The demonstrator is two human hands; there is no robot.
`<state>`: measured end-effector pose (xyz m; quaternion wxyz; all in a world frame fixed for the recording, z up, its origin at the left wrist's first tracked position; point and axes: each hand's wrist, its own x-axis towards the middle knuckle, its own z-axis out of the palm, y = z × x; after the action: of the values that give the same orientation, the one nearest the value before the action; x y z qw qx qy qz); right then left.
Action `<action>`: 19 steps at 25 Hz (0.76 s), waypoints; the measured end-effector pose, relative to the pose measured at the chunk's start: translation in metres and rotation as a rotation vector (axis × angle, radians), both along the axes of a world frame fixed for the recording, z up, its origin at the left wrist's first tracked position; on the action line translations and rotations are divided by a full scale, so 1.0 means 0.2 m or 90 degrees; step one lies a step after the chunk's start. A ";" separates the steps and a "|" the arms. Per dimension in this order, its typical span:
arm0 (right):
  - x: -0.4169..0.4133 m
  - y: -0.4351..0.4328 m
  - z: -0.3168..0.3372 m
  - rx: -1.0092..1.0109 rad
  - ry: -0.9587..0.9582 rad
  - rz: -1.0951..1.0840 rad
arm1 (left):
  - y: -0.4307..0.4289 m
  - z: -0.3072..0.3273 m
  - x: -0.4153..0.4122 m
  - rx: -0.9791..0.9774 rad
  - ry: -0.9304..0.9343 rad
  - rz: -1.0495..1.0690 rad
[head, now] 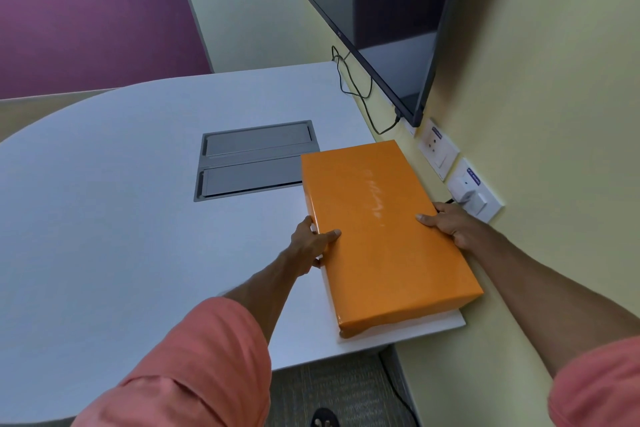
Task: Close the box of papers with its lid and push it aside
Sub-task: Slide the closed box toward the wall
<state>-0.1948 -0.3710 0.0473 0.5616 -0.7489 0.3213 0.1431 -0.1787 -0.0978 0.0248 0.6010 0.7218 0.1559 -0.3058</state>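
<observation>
A glossy orange lid (377,229) covers the box on the white table (121,201), at its right side next to the wall. A white base edge (408,326) shows under the lid's near end. My left hand (311,246) grips the lid's left long side, thumb on top. On the right long side my right hand (446,224) holds the lid, thumb on top, fingers between box and wall. The papers are hidden under the lid.
A grey metal cable hatch (254,159) is set into the table just left of the box's far end. A dark wall screen (384,17) with hanging cables (356,87) and wall sockets (474,192) line the yellow wall at right.
</observation>
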 end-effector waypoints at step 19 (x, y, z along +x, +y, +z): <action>-0.01 -0.04 -0.05 -0.050 -0.026 -0.004 | -0.01 0.00 -0.02 -0.002 -0.012 -0.036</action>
<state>-0.1962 -0.3799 0.0378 0.5386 -0.7722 0.3174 0.1136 -0.1831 -0.0997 0.0248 0.5946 0.7278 0.1296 -0.3163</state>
